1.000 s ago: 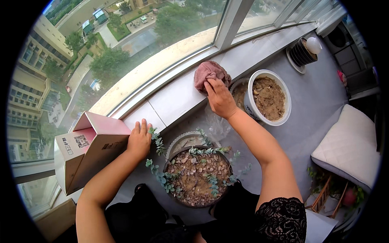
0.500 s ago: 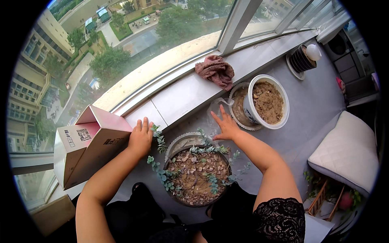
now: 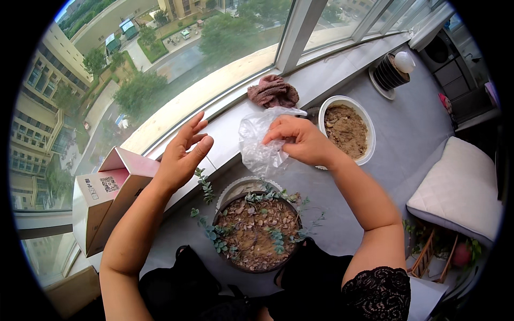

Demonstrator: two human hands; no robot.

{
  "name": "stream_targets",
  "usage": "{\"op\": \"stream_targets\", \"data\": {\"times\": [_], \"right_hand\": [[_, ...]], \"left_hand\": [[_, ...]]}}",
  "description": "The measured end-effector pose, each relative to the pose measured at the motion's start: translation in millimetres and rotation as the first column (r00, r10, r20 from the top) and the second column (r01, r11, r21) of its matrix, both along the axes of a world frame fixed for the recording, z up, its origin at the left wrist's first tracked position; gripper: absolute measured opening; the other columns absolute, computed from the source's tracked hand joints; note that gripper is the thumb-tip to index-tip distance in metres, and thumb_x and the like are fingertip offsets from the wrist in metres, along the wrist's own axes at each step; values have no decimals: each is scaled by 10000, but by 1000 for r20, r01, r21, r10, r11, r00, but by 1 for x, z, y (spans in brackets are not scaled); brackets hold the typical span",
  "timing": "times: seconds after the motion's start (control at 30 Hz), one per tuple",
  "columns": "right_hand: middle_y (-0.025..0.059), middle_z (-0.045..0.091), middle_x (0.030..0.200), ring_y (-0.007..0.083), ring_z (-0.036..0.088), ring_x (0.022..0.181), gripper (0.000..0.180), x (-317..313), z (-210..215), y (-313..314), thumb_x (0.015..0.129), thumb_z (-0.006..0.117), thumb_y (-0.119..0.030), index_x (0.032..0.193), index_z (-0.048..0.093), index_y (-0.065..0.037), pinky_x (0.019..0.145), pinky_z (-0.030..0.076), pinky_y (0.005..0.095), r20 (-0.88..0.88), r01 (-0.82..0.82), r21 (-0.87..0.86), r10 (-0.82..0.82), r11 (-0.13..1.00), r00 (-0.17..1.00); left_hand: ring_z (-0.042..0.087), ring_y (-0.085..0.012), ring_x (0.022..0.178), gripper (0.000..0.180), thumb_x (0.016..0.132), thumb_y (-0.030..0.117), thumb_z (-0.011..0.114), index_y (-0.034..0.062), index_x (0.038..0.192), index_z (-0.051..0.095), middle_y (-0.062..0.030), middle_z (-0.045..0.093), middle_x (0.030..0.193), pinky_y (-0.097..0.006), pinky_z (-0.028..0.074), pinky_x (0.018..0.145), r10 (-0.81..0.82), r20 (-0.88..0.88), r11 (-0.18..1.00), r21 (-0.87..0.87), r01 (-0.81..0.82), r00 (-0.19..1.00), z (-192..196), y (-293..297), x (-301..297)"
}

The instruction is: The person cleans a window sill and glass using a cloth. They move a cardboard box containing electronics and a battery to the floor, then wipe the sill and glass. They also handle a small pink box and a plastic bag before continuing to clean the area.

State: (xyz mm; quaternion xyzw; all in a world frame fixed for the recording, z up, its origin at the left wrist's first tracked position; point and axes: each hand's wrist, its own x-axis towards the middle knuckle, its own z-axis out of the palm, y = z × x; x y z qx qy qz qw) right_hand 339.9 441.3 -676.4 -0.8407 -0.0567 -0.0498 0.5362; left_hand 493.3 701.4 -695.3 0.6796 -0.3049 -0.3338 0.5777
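Pinched in my right hand [image 3: 300, 140] is a crumpled clear plastic bag [image 3: 259, 152], held up beside the window ledge. My left hand [image 3: 184, 152] is raised to the left of the bag, fingers apart and holding nothing. Below both hands stands a round dark pot [image 3: 257, 235] of soil and dry leaves, with trailing grey-green leafy stems [image 3: 217, 238] over its rim. A clear scalloped saucer [image 3: 241, 184] shows behind that pot. Just right of my right hand is a white pot [image 3: 369, 134] filled with brown soil; the saucer near it is mostly hidden.
A bunched brown cloth [image 3: 273, 92] lies on the white tiled ledge [image 3: 222, 147] under the window. An open cardboard box [image 3: 110, 200] stands at the left. Far right are a dark striped pot [image 3: 388, 74] and a white cushion [image 3: 455, 187] above a wooden rack [image 3: 428, 254].
My right hand has taken hold of the plastic bag and lifted it up and left, off the floor by the saucer. My left hand has risen from beside the box.
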Motion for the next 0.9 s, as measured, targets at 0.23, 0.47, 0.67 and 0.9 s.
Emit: {"op": "stream_targets", "data": {"times": [0.23,0.47,0.67,0.9], "right_hand": [[37,605,881,110,579,831,238,60,5,56,733,568,40,956,639,-2,712,464,265,-63,64,419,-41,906,997],[69,574,1070,142,616,832,269,65,-17,37,774,706,-101,1013,607,-27,731,505,295,43,453,58,-456,889,889],[41,549,1128,144,548,923,387,40,-11,44,829,726,-169,1202,638,-114,737,487,283,220,199,-23,-189,980,957],[104,578,997,272,593,847,331,53,-28,54,769,743,-153,1062,622,-56,720,492,356,259,283,-154,-237,947,936]], "left_hand": [[527,-227,1197,861,852,404,725,59,1495,268,-138,493,1333,-356,441,982,-161,-523,953,-303,-6,837,46,-56,-20],[610,-239,1015,382,996,193,512,28,1323,403,-120,559,1177,-419,577,811,286,-700,927,29,-375,654,3,-64,-10],[584,-278,1056,378,1047,320,362,26,1279,415,-149,536,1211,-440,562,834,307,-826,874,49,-484,472,-10,-58,-4],[558,-246,1106,620,1012,574,191,115,1332,459,-79,552,1276,-496,461,917,71,-875,951,-84,-296,479,8,-59,-17]]}}
